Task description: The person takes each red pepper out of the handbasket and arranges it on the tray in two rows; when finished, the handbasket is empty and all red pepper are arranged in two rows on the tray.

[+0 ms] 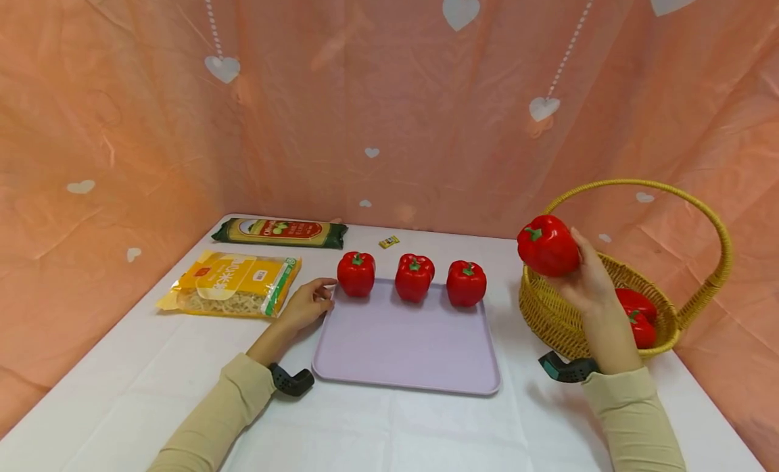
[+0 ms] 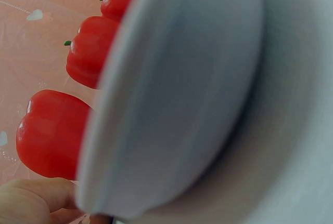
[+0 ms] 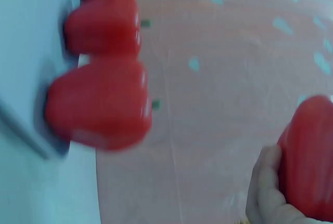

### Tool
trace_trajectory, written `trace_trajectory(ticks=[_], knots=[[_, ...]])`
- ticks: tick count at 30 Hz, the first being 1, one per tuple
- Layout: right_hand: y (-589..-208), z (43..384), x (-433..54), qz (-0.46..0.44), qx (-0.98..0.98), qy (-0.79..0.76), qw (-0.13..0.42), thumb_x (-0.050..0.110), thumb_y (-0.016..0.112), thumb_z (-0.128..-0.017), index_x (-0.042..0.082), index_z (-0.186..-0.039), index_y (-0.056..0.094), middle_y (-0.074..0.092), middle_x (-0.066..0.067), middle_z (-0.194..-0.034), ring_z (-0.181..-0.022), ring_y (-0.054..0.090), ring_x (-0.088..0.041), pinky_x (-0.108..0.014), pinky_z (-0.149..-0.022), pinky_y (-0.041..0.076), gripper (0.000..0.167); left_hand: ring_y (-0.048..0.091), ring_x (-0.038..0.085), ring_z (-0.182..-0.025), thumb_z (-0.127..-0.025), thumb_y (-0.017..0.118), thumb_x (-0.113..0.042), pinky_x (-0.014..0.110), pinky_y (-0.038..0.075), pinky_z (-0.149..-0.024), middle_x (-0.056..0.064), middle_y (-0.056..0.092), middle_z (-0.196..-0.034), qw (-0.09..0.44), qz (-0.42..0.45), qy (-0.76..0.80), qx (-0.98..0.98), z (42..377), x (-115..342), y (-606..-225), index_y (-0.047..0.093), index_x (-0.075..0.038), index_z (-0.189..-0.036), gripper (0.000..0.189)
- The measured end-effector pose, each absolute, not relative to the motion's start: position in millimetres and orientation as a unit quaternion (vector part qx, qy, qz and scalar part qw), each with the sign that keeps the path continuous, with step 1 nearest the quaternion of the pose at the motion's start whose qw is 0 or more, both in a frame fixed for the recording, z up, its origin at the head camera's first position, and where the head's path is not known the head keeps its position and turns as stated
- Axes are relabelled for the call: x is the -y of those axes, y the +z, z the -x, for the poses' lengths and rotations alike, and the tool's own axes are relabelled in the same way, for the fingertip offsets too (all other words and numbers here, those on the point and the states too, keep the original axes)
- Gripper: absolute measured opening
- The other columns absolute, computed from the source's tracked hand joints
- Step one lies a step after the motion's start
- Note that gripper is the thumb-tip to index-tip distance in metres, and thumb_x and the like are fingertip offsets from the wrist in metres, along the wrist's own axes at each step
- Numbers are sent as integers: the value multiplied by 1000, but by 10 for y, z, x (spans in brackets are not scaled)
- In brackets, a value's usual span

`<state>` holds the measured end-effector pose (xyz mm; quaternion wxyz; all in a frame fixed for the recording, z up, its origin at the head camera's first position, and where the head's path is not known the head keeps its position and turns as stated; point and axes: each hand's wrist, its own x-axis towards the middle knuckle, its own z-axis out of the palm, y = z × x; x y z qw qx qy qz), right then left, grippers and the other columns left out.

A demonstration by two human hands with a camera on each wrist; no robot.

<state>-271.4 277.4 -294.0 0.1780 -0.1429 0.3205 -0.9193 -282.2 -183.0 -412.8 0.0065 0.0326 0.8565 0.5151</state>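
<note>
With one red pepper [image 1: 548, 245] in its curled fingers beside the left rim of the basket [image 1: 544, 323], the right hand [image 1: 589, 279] should grip snugly, clear of the handle [image 1: 727, 255], while the left hand [image 1: 302, 304] (grip unclear) lies at the tray [image 1: 408, 343].

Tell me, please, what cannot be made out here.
Head: peppers in the basket, partly behind the right forearm.
Head: print on the small packet, too small.
Left wrist: lower parts of the standing peppers, behind the tray.
Right wrist: the held pepper, cut off by the edge.
</note>
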Motion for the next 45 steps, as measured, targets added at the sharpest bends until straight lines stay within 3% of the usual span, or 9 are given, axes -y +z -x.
trace_trajectory(ticks=[10, 18, 26, 32, 37, 45], knots=[[-2902, 2716, -2431, 93, -253, -938, 216, 30, 48, -95, 20, -126, 48, 48, -4, -128, -117, 46, -29, -40, -97, 42, 33, 47, 19, -75, -84, 57, -1, 24, 43, -63, 13, 54, -95, 14, -24, 510, -860, 2811, 1823, -4118, 49, 1, -129, 46], [-2872, 2673, -2153, 65, -304, -926, 212, 36, 50, -92, 28, -125, 50, 45, 0, -128, -119, 36, -21, -36, -89, 44, 33, 46, 20, -76, -84, 57, -1, 24, 42, -63, 13, 54, -95, 17, -23, 514, -857, 2807, 1820, -4109, 49, 1, -129, 46], [-2883, 2624, -1863, 102, -295, -931, 191, 24, 53, -92, 23, -130, 47, 48, -2, -129, -119, 45, -25, -39, -90, 48, 38, 47, 20, -76, -84, 57, -2, 22, 42, -63, 12, 54, -96, 22, -17, 513, -858, 2804, 1817, -4109, 49, 0, -129, 46], [-2903, 2584, -1670, 135, -347, -908, 193, 16, 50, -92, 20, -129, 39, 48, 0, -126, -116, 45, -22, -34, -87, 49, 39, 46, 19, -75, -84, 57, -2, 24, 42, -63, 12, 54, -95, 19, -20, 514, -857, 2813, 1821, -4113, 49, 0, -129, 46], [-2962, 2617, -1490, 199, -392, -876, 198, 8, 54, -89, 17, -125, 42, 53, -1, -120, -111, 49, -20, -31, -91, 46, 40, 46, 20, -76, -84, 57, -3, 25, 41, -63, 12, 54, -96, 20, -18, 513, -858, 2804, 1815, -4096, 49, -1, -130, 46], [-3101, 2620, -1114, 242, -605, -750, 114, -9, 59, -80, 20, -127, 38, 43, -3, -127, -115, 46, -22, -29, -88, 48, 60, 46, 20, -76, -85, 57, -3, 25, 42, -64, 12, 53, -96, 24, -10, 518, -855, 2783, 1803, -4089, 49, -2, -130, 47]])
